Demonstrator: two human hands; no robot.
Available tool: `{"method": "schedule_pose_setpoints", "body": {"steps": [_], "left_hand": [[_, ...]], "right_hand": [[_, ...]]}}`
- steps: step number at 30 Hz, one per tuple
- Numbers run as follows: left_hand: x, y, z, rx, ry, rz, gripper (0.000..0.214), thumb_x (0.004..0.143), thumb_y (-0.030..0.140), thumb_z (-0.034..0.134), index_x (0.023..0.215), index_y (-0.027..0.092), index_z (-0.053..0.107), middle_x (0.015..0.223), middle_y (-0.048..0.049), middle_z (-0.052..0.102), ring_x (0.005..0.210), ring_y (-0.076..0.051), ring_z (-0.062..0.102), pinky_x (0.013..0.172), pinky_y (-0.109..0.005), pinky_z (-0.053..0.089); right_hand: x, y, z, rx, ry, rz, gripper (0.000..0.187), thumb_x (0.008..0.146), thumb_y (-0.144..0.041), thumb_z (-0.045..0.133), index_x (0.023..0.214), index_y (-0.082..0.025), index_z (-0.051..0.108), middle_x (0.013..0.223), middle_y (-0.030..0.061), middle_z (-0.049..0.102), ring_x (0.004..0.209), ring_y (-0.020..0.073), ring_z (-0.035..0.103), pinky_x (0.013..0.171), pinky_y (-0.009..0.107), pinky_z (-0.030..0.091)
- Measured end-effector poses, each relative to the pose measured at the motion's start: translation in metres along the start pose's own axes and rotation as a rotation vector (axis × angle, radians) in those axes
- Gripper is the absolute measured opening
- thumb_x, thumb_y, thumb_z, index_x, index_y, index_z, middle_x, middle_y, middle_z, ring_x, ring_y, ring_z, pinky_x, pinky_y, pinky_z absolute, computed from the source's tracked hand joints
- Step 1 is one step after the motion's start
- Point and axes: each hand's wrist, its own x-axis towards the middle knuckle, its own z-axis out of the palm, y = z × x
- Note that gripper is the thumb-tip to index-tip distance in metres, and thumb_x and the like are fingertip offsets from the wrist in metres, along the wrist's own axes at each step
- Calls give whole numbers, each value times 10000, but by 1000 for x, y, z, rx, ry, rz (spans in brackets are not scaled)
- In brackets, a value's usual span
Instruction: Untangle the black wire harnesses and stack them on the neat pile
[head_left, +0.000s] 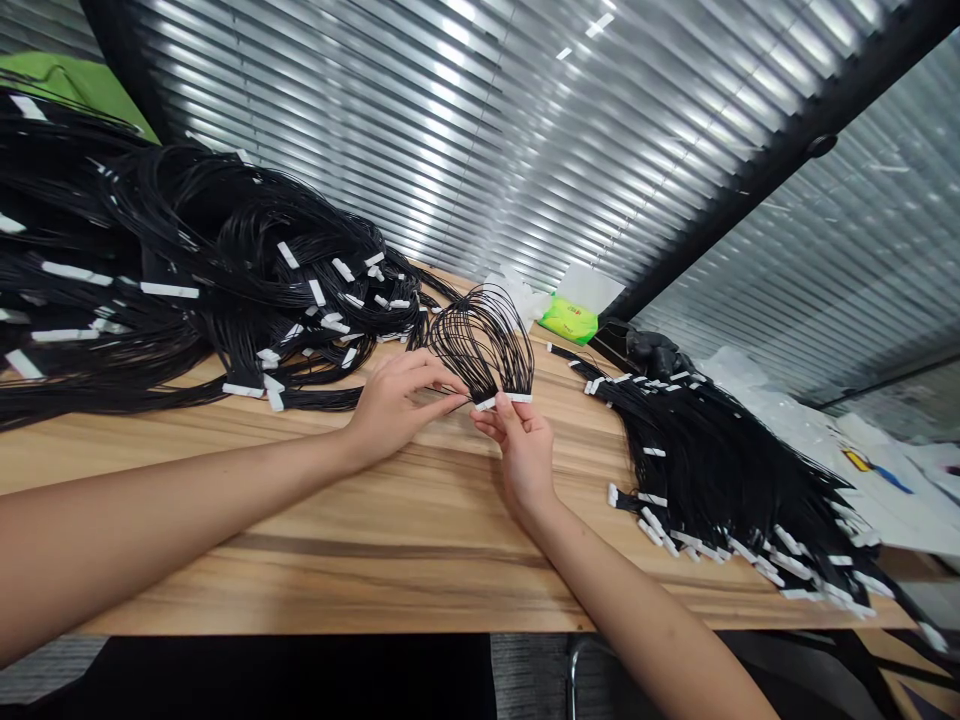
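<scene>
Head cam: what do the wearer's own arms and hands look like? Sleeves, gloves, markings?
Left hand and right hand: both ungloved, no rings visible. Left forearm and right forearm: slender, bare, no sleeve in frame. No watch, bracelet or cable on either wrist.

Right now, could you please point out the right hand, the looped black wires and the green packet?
Right hand (527, 452): head view, middle of the hand.
Looped black wires (489, 322): head view, upper middle of the loop.
Green packet (568, 320): head view, its front.

connector (520, 398): matt plastic | table (450, 560): smooth wood | blinds (337, 110): glossy metal
</scene>
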Motion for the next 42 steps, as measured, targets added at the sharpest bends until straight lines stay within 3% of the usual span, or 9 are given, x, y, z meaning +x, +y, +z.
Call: {"method": "schedule_pose_setpoints", "body": {"steps": [5,13,20,27,34,37,42], "left_hand": [[0,-3,0,102,-3,41,161,836,380,617,923,277,706,864,-1,630,841,-157,565,789,-323,334],[1,1,-2,254,2,37,192,845,426,588,851,272,702,930,-24,616,922,-200,519,866,-379,264],[2,6,-4,213,-89,48,234,917,399,465,880,238,631,974,-13,687,974,-197,545,924,-392,239],[1,4,-3,219,-89,73,242,864,434,536,775,214,582,912,-13,679,939,-196,553,920,-389,238],[-4,10,-6,244,-11,247,235,822,423,599,711,215,593,931,-19,675,917,-195,558,905,-398,244],[-6,13,-8,221,-55,357,161,827,373,601,743,238,621,837,13,695,844,-173,582,910,-391,249],[-5,12,-7,187,-118,400,146,857,314,566,754,216,595,623,49,621,633,-117,548,841,-354,316]], "right_hand": [[1,1,0,-5,5,3,247,689,-383,736,753,-158,658,696,18,708,655,154,694,666,270,558],[0,0,1,-24,21,-16,246,690,-381,733,748,-155,655,691,23,706,628,152,685,669,280,561],[3,-1,-2,-25,51,-45,248,699,-391,727,738,-161,642,678,16,699,661,164,699,687,288,560],[5,-4,-1,-24,59,-60,266,682,-397,739,709,-155,629,643,12,687,614,160,691,671,288,562],[4,-5,-1,-17,54,-77,249,697,-382,732,716,-153,636,643,12,686,633,153,688,669,274,556],[4,-4,-2,-25,54,-85,246,709,-381,723,714,-151,636,635,12,680,645,156,687,672,278,555],[6,-3,-3,15,62,-83,233,704,-365,730,724,-150,642,641,4,681,625,140,679,655,260,552]]}}
